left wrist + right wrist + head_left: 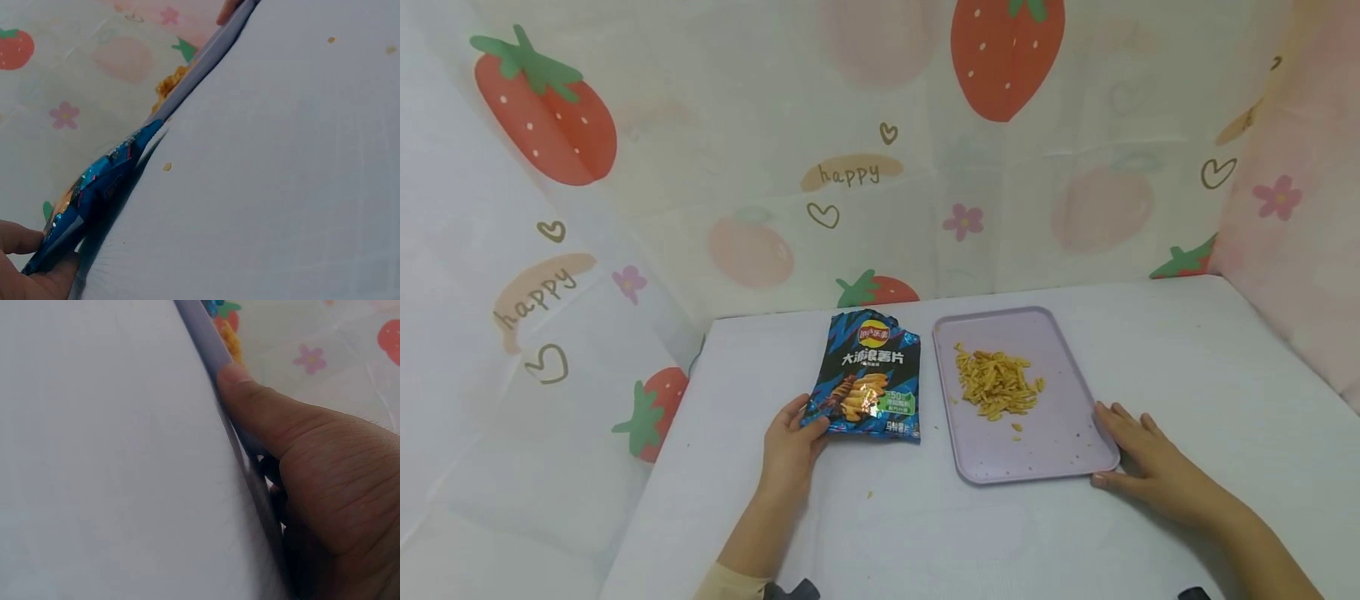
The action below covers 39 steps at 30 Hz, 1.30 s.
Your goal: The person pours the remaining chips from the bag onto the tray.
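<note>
A blue and black potato chip bag (867, 375), its top edge torn, lies toward the left of the table. My left hand (790, 442) pinches its lower left corner, with the thumb on one side and fingers on the other in the left wrist view. To the right of the bag sits a pale purple tray (1060, 433) bearing a heap of yellow chip pieces (996, 383). Against the tray's near right corner rests my right hand (1157, 467), fingers extended along the side. Its thumb (234, 381) touches the near rim in the right wrist view.
A white cloth covers the table (925, 542). One small crumb (870, 494) lies on it in front of the bag. Patterned fabric with strawberries (1007, 58) hangs behind and on both sides.
</note>
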{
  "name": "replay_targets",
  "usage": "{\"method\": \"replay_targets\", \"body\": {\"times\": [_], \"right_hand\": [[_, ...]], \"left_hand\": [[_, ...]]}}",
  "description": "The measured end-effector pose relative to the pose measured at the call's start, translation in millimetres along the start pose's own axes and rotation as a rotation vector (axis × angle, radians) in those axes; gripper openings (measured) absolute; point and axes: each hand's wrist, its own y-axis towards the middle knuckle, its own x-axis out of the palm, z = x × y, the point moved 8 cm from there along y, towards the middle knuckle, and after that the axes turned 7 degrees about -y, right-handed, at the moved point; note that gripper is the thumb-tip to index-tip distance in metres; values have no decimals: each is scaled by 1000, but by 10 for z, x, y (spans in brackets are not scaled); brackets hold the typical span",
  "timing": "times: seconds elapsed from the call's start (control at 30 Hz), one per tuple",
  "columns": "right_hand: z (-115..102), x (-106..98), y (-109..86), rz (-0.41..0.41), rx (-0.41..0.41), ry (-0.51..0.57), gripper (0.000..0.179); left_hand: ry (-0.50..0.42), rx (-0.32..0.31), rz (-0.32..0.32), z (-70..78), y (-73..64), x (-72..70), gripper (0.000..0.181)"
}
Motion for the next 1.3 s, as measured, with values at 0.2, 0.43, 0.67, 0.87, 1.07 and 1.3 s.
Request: {"method": "replay_targets", "body": {"times": [0.2, 0.43, 0.67, 0.87, 1.07, 1.3], "right_hand": [[-11, -5, -6, 9, -6, -3, 92], [-21, -17, -11, 14, -10, -9, 93], [-45, -25, -8, 27, -17, 0, 92], [-14, -19, -16, 17, 3, 13, 93], [14, -3, -1, -9, 23, 24, 94], [12, -6, 9, -31, 40, 25, 96]], "left_hand": [[201, 36, -19, 34, 13, -4, 66], [392, 54, -29, 34, 18, -8, 66], [463, 67, -49, 13, -17, -30, 63], [507, 58, -78, -25, -58, -28, 61], [548, 49, -90, -8, -100, -34, 60], [563, 23, -140, 47, -139, -31, 59]]}}
